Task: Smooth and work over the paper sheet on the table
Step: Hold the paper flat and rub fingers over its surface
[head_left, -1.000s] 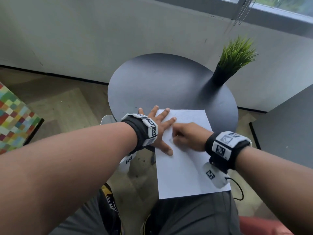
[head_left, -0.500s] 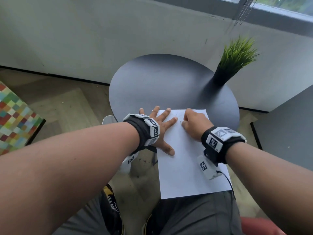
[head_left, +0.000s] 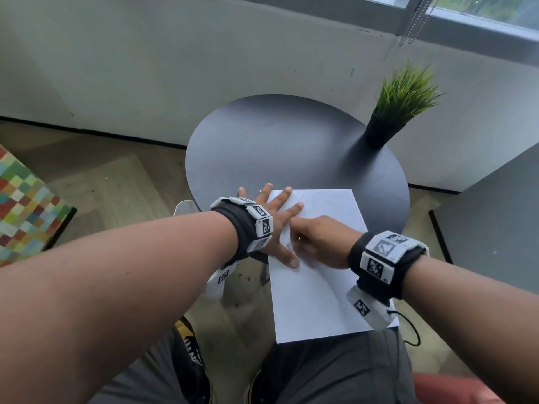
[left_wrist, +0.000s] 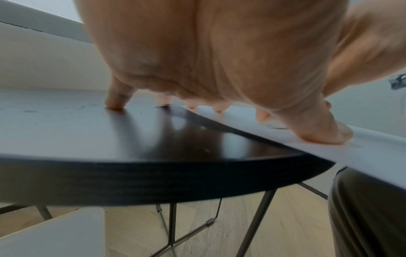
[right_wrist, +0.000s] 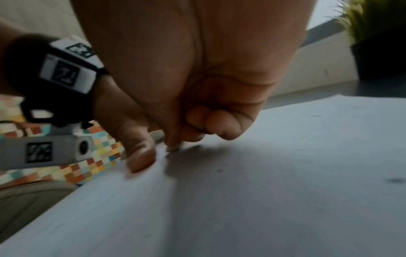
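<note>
Left hand: the left hand (head_left: 278, 225) lies spread and flat, fingers straight, over the left edge of the paper sheet (head_left: 320, 287) — the thumb and most fingertips press on the sheet, while the little finger (left_wrist: 116, 99) touches the bare table (head_left: 277, 147) beside it.
Right hand: the right hand (head_left: 320, 243) sits on the middle of the sheet just beside the left one, fingers curled under; in the right wrist view the thumb and forefinger seem to pinch something very small against the paper, too blurred to name.
Paper sheet: white, lying at the near edge of the table — its far part rests on the tabletop, its near part overhangs the rim toward the person's lap. Faint creases show near its far end.
Table: round, dark, on thin metal legs (left_wrist: 255, 226).
Plant: a potted plant (head_left: 399, 103) with green grass-like blades in a dark pot stands at the table's far right, well apart from the hands.
Surroundings: wood floor, pale wall, a multicoloured chequered cushion (head_left: 23, 205) at the left.
</note>
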